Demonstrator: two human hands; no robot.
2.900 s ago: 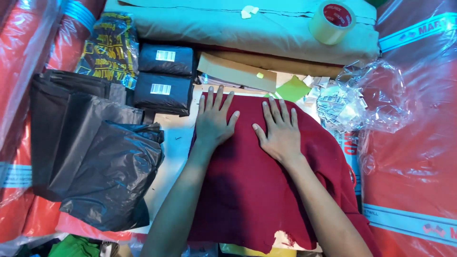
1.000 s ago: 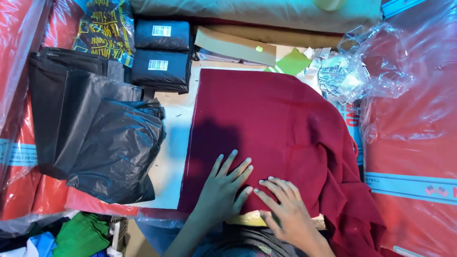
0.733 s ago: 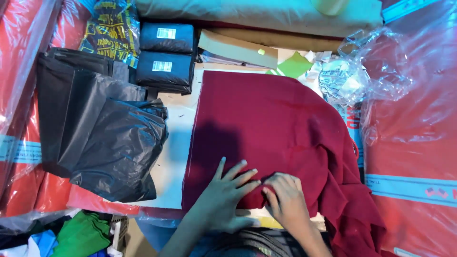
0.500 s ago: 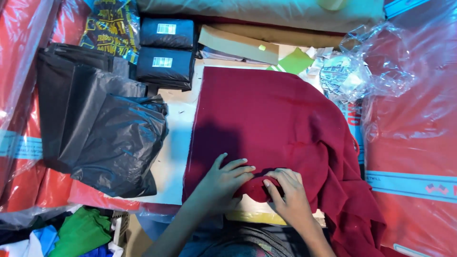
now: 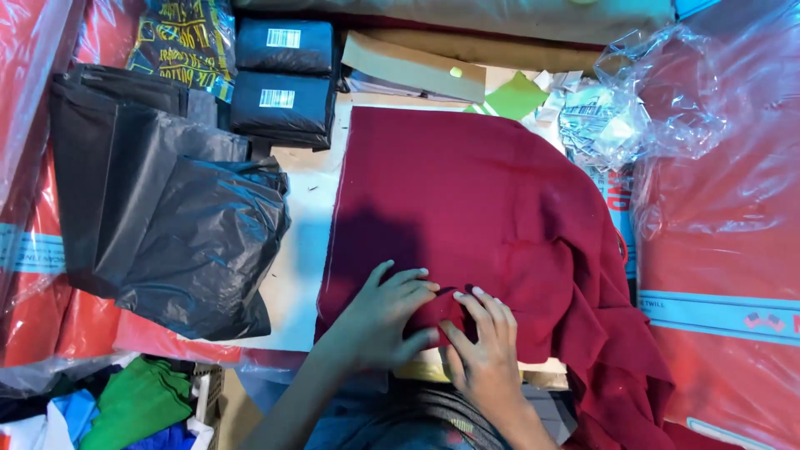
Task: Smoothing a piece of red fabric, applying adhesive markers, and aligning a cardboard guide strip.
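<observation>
A dark red cloth (image 5: 467, 200) lies spread on the work surface, bunched and hanging down at its right side. My left hand (image 5: 379, 321) and my right hand (image 5: 483, 346) sit side by side at the cloth's near edge. Both pinch a small raised fold of the red cloth between fingers and thumbs. My forearms come up from the bottom of the view.
A heap of black plastic bags (image 5: 167, 225) lies to the left. Two black wrapped packs (image 5: 283, 79) and a cardboard piece (image 5: 412, 67) lie at the back. Crumpled clear plastic (image 5: 642, 108) sits at the right. Green and blue fabric (image 5: 133, 408) shows at the bottom left.
My hands slid from the far part of the cloth back to its near edge. Their flat fingers have closed, pinching up a fold of the cloth.
</observation>
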